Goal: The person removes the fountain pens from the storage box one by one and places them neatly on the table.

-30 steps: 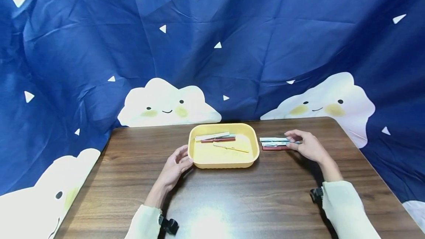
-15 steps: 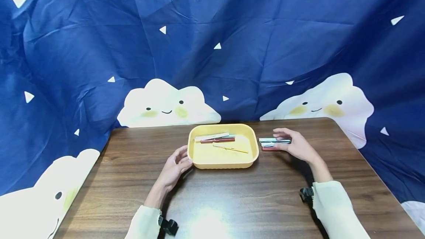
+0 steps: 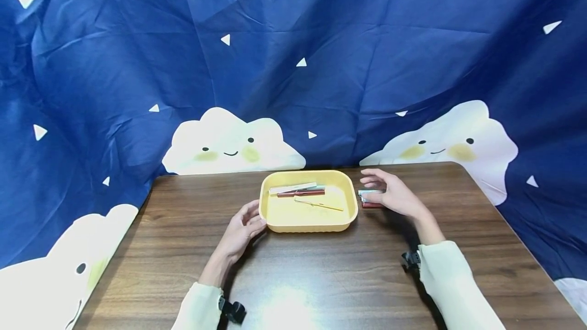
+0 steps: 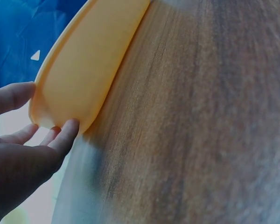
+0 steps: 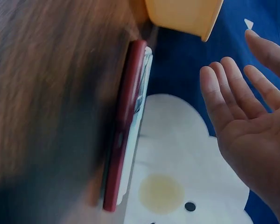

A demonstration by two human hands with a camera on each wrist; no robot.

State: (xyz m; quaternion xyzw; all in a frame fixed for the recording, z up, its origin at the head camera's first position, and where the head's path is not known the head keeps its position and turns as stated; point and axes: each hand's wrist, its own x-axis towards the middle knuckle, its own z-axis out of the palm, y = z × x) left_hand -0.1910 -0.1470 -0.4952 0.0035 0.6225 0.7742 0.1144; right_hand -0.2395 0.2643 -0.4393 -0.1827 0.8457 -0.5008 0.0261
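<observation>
A yellow plastic tray point(image 3: 307, 227) sits at mid-table in the head view. My left hand point(image 3: 240, 230) touches the outside of its near left corner; in the left wrist view, the fingertips point(image 4: 71, 127) are spread against the wall. Inside lie a white pen point(image 3: 292, 188), a dark red pen point(image 3: 301, 193) and a thin yellow stick point(image 3: 321, 205). To the right of the tray, my right hand point(image 3: 397, 195) hovers above a row of pens, fingers apart and empty. The row has a dark red pen point(image 5: 127, 122) and pale blue-white pens point(image 5: 144, 84), partly hidden by this hand in the head view.
The brown wood-grain table point(image 3: 293, 264) extends in front of the tray. Its far edge meets a blue curtain point(image 3: 275, 65) printed with white clouds. A black wrist camera point(image 3: 234, 312) is strapped to the left sleeve, another point(image 3: 410, 259) to the right.
My right hand has moved left along the row of pens toward the tray, its fingers spreading. The left hand and the tray have stayed in place.
</observation>
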